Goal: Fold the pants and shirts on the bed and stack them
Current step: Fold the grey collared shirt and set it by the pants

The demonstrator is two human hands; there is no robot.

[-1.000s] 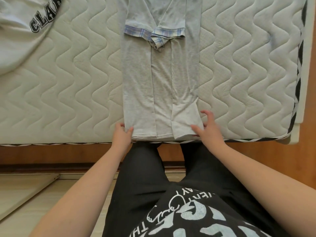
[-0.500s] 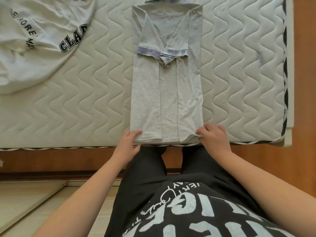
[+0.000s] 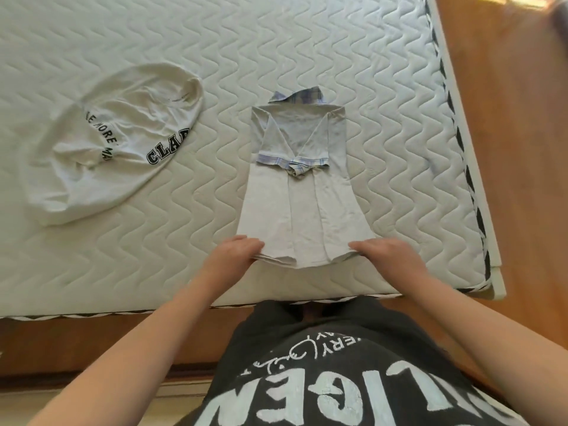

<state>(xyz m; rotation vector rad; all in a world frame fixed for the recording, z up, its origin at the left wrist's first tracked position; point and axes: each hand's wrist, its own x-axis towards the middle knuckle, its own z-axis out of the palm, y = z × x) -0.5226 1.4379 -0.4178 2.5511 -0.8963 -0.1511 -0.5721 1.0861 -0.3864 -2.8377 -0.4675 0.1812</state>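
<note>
So the pale grey polo shirt with the blue plaid collar and cuffs (image 3: 302, 192) is lying on the white quilted mattress (image 3: 384, 87), sides and sleeves already folded in so it's one long narrow strip. Its long axis runs straight away from the person: hem at the near end, collar at the far end. The left hand (image 3: 233, 253) pinches the near-left hem corner, fingers closed on the layered edge, and the right hand (image 3: 388, 253) has the near-right corner, fingers fairly flat on top. Both sit about equally close, so I'd guess the hem gets carried forward toward the collar. The crumpled white t-shirt with black lettering (image 3: 116, 139) sits well off to the left, not folded yet.
</note>
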